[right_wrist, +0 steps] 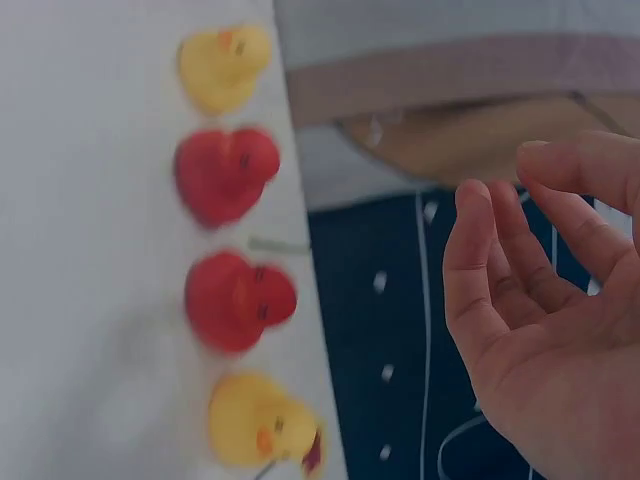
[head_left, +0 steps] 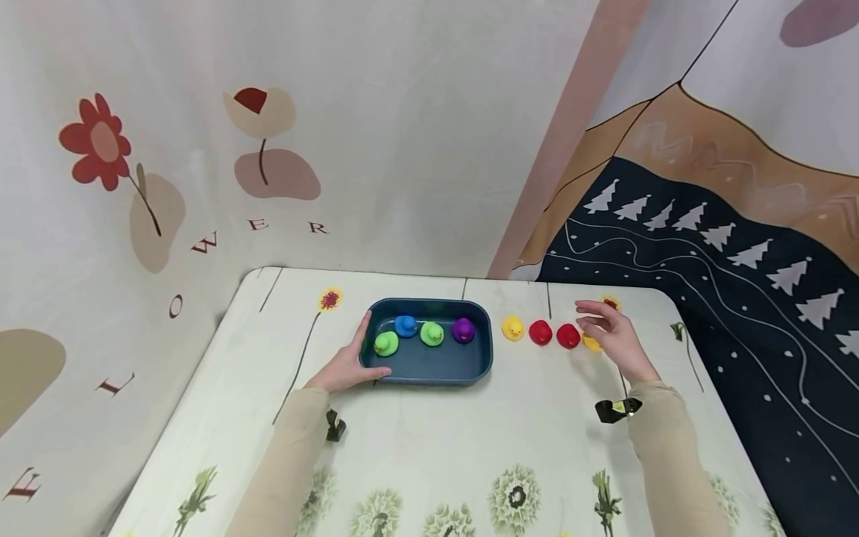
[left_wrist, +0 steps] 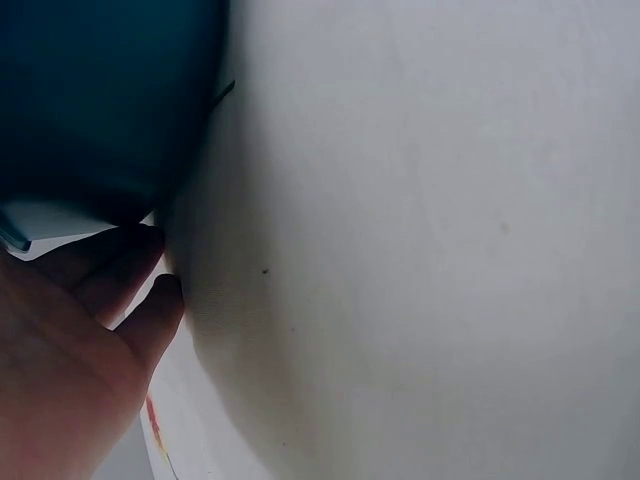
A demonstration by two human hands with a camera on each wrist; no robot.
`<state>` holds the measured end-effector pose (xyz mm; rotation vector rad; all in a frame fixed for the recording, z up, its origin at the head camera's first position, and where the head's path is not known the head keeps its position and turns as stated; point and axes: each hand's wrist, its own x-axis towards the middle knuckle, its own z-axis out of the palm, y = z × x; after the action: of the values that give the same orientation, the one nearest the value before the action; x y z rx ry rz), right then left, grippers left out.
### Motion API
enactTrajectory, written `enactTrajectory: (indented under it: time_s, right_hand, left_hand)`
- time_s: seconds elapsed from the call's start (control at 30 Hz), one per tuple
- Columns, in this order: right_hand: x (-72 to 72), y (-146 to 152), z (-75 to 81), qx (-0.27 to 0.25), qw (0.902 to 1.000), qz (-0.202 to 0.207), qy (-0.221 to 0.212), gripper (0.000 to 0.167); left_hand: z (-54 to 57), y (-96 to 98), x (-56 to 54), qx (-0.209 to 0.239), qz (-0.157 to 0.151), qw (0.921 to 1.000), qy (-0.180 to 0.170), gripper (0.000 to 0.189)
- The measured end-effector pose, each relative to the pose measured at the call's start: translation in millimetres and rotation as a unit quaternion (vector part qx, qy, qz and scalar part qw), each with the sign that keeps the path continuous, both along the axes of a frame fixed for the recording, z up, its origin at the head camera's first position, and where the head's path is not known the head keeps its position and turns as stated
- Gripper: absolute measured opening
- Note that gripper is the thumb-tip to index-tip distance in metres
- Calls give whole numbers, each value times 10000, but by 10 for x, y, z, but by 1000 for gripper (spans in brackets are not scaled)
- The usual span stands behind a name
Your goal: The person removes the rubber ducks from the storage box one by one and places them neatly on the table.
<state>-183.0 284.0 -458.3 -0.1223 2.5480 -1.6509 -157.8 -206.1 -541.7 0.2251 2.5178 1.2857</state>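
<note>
My left hand [head_left: 345, 365] rests at the left end of a dark blue tray [head_left: 429, 375], its fingers extended along that side and the thumb by the front corner. In the left wrist view the fingers [left_wrist: 108, 272] touch the tray [left_wrist: 110, 90]. Inside the tray sit two green ducks [head_left: 385, 343], a blue duck [head_left: 406, 326] and a purple duck [head_left: 463, 330]. With loosely bent fingers and nothing in them, my right hand [head_left: 617, 339] hovers over a yellow duck [head_left: 592, 343], partly covering it in the head view.
Right of the tray stand two red ducks [head_left: 540, 333] and another yellow duck [head_left: 513, 328], in a row with the covered one. A flower-print cloth [head_left: 429, 440] covers the table. Printed fabric [head_left: 403, 149] hangs behind and at the sides.
</note>
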Motion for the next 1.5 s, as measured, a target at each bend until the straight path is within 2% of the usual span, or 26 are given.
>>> enactTrajectory:
  time_s: [0.1,0.43,0.77,0.97,1.37,1.5]
  right_hand:
    - [28,-143,20,-208,9997,94,-26,43]
    - [34,-498,-174,-614,9968,286,-423,40]
    - [-13,-900,-373,-1071,9907,744,-390,38]
    - [-52,-1106,-411,-1156,9880,929,-433,37]
    - [-110,-1518,-369,-1355,9801,1388,-425,35]
    - [-128,-1613,-380,-1313,9806,1429,-287,35]
  left_hand:
    - [2,-6,2,-8,-19,10000,8,117]
    - [2,-4,-4,-7,22,10000,-22,117]
    - [-5,-9,-1,56,18,10000,6,116]
    - [-12,-11,0,71,-13,10000,-8,116]
    - [15,-14,9,68,20,10000,-37,117]
    - [22,-2,10,70,26,10000,-53,116]
